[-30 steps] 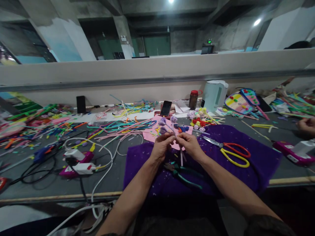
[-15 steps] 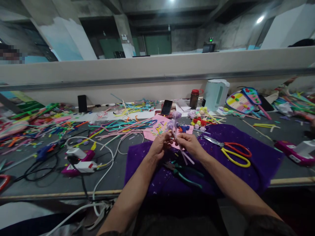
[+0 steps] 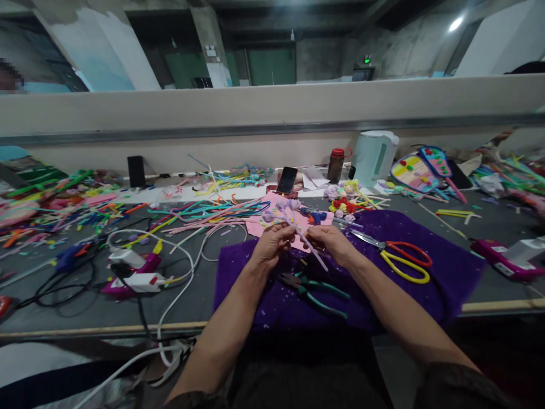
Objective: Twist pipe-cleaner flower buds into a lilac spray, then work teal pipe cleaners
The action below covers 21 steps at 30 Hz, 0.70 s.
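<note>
Between my two hands is a pale purple fuzzy-stem flower bunch [image 3: 289,215], its blooms tilted up and left and its stem slanting down to the right. My left hand [image 3: 275,244] pinches the bunch just under the blooms. On the other side of the stem, my right hand [image 3: 327,241] has its fingers closed close to it; what they grip is too small to make out. Green-handled pliers [image 3: 321,295] lie on the purple cloth [image 3: 447,261] below my hands. Scissors with red and yellow handles [image 3: 395,255] rest to the right. Pink paper [image 3: 258,227] lies behind my hands.
Power strips with plugs and cables [image 3: 136,278] lie at the left, near a blue glue gun [image 3: 70,255]. Colourful stems [image 3: 204,218] spread over the table. A phone [image 3: 287,180], a bottle [image 3: 336,166] and a kettle [image 3: 374,158] stand at the back.
The flower bunch has tipped over to the left, and its stem ends now lie together in one line. My hands have shifted slightly, and the view has tilted down a little.
</note>
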Each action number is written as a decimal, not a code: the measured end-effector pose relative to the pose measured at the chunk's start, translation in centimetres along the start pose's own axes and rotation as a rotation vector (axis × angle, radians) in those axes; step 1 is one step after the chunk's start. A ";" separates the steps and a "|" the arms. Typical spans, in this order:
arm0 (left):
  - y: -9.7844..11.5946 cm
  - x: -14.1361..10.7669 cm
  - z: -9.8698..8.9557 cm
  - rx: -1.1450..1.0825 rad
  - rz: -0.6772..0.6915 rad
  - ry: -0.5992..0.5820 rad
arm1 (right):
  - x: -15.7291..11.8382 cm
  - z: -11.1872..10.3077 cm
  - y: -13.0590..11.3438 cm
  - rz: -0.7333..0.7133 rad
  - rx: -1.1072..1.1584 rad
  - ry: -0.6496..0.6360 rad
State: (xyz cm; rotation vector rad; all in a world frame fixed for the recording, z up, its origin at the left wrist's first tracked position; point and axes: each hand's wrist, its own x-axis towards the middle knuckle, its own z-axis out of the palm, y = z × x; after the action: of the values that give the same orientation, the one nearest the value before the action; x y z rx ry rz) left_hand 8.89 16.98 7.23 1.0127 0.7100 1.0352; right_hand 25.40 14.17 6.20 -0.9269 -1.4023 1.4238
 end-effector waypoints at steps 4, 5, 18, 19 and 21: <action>0.2 0.0 -0.1 0.010 0.029 0.049 | 0.0 0.0 0.0 -0.006 -0.027 -0.028; 0.2 -0.1 0.0 0.020 0.039 0.058 | 0.0 0.0 0.1 -0.010 -0.033 -0.032; -0.3 -0.7 0.6 0.394 0.199 0.036 | 0.1 0.3 0.1 -0.088 -0.107 -0.007; -0.3 -0.7 0.7 0.405 0.212 0.046 | 0.1 0.2 0.1 -0.090 -0.109 -0.008; -0.3 -0.8 0.8 0.427 0.242 0.052 | 0.1 0.2 0.0 -0.095 -0.119 -0.013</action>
State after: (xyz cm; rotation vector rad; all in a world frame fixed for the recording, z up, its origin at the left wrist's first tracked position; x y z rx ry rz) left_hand 9.38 15.88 7.27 1.4717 0.8892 1.1468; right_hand 25.23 14.19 6.17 -0.9146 -1.5343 1.2888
